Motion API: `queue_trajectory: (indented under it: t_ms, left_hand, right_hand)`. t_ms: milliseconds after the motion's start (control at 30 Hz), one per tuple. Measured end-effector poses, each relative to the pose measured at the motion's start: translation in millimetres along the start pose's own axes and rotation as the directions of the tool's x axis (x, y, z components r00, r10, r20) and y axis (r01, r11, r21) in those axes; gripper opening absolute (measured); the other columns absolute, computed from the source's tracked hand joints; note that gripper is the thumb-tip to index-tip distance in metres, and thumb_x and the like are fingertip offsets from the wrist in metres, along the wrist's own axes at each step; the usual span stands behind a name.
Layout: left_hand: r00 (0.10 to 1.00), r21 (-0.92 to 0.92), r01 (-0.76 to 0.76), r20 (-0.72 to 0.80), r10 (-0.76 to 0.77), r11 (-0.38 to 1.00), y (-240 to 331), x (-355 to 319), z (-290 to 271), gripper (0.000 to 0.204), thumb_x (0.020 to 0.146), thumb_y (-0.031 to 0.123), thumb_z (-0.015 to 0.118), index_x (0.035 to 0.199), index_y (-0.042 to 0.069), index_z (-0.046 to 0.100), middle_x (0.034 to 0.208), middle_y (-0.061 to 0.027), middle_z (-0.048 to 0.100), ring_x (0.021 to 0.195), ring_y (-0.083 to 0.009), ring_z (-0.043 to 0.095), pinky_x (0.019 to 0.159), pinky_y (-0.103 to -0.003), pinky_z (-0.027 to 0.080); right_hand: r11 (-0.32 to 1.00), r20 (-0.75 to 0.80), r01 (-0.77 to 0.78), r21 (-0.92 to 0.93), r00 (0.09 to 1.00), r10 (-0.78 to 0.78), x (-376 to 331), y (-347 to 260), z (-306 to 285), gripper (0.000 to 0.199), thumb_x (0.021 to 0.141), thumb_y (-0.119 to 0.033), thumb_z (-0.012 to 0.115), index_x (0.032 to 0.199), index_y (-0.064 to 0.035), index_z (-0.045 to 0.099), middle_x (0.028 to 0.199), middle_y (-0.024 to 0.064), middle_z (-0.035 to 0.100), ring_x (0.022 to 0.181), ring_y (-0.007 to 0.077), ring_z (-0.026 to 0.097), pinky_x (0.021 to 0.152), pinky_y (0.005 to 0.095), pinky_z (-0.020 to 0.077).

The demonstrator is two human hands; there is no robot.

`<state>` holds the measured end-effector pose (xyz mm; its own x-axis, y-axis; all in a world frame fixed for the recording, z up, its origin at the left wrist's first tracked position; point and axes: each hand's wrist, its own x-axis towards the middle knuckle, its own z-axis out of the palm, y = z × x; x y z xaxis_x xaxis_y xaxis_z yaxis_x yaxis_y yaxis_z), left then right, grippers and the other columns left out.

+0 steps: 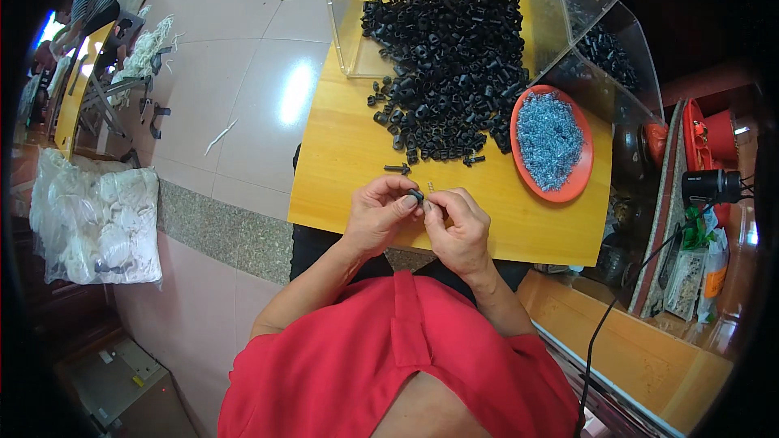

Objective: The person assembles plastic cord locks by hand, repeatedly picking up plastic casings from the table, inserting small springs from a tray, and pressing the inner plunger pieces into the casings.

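My left hand [379, 212] is closed, thumb and forefinger pinching a small black plastic part [416, 195] above the table's near edge. My right hand [461, 227] meets it from the other side, its fingertips pressed together against the part. Whatever those right fingers pinch is too small to make out. Just beyond the hands, a few tiny metal pieces [431, 186] that look like springs lie on the yellow tabletop [341, 162]. A loose black stem-shaped part [398, 169] rests close to my left fingers. Farther back spreads a big heap of black plastic parts [454, 65].
Right of the heap sits a red oval plate [587, 164] full of tiny bluish-silver pieces. A clear plastic bin [345, 32] lies tipped around the heap, with another clear bin [641, 57] behind. Bagged white goods [97, 219] stand on the floor at left. A black cable [604, 320] hangs at right.
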<state>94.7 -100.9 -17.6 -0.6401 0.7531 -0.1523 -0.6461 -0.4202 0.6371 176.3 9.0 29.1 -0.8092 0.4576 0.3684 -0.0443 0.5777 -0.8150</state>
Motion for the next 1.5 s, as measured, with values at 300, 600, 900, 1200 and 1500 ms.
queue_trajectory:
  t_ms: [300, 600, 900, 1200, 1500]
  left_hand:
    - [1.000, 0.093, -0.010, 0.028, 0.007, 0.996, 0, 0, 0, 0.018, 0.079, 0.001, 0.059, 0.097, 0.000, 0.055, 0.082, -0.0072, 0.060, 0.072, -0.0127, 0.058, 0.064, -0.023, 0.049]
    - [0.999, -0.166, 0.033, 0.010, -0.032, 0.985, 11, 2, -10, 0.013, 0.081, 0.006, 0.057, 0.093, 0.003, 0.055, 0.083, -0.0077, 0.057, 0.068, -0.0155, 0.054, 0.060, -0.026, 0.043]
    - [0.973, -0.500, 0.071, 0.226, 0.051, 0.863, 24, 7, -21, 0.016, 0.080, 0.016, 0.058, 0.092, 0.006, 0.054, 0.075, -0.0047, 0.046, 0.061, -0.0144, 0.044, 0.057, -0.027, 0.034]
    - [0.966, -0.584, 0.079, 0.245, 0.082, 0.808, 26, 8, -25, 0.016, 0.081, 0.016, 0.056, 0.094, 0.006, 0.052, 0.072, -0.0035, 0.041, 0.059, -0.0126, 0.041, 0.056, -0.026, 0.033]
    - [0.976, -0.379, 0.072, 0.216, 0.013, 0.923, 21, 6, -22, 0.018, 0.078, 0.017, 0.060, 0.092, 0.007, 0.053, 0.075, -0.0058, 0.047, 0.062, -0.0147, 0.045, 0.057, -0.027, 0.034]
  right_hand:
    - [1.000, 0.071, 0.007, 0.000, 0.997, -0.007, 2, 1, -5, 0.010, 0.071, 0.007, 0.058, 0.079, 0.0019, 0.055, 0.070, 0.0089, 0.055, 0.058, 0.0147, 0.056, 0.051, 0.0233, 0.0444]
    - [0.982, 0.042, -0.182, 0.049, 0.983, 0.180, 0, 15, -14, 0.014, 0.074, 0.000, 0.063, 0.086, 0.0019, 0.055, 0.072, 0.0076, 0.056, 0.059, 0.0134, 0.054, 0.055, 0.0232, 0.0445]
    - [0.938, 0.296, 0.247, -0.242, 0.940, -0.171, 7, 9, 19, 0.027, 0.068, -0.003, 0.058, 0.094, -0.0005, 0.053, 0.079, 0.0104, 0.049, 0.074, 0.0259, 0.051, 0.065, 0.0335, 0.0439]
    - [0.886, 0.422, 0.348, -0.306, 0.884, -0.202, 9, 11, 27, 0.020, 0.070, -0.007, 0.055, 0.088, -0.0006, 0.053, 0.072, 0.0091, 0.045, 0.069, 0.0251, 0.048, 0.060, 0.0328, 0.0428]
    - [0.931, 0.036, 0.016, -0.366, 0.999, -0.003, 21, 37, -26, 0.014, 0.073, -0.001, 0.055, 0.086, 0.0020, 0.053, 0.076, 0.0151, 0.051, 0.070, 0.0311, 0.051, 0.060, 0.0366, 0.0423]
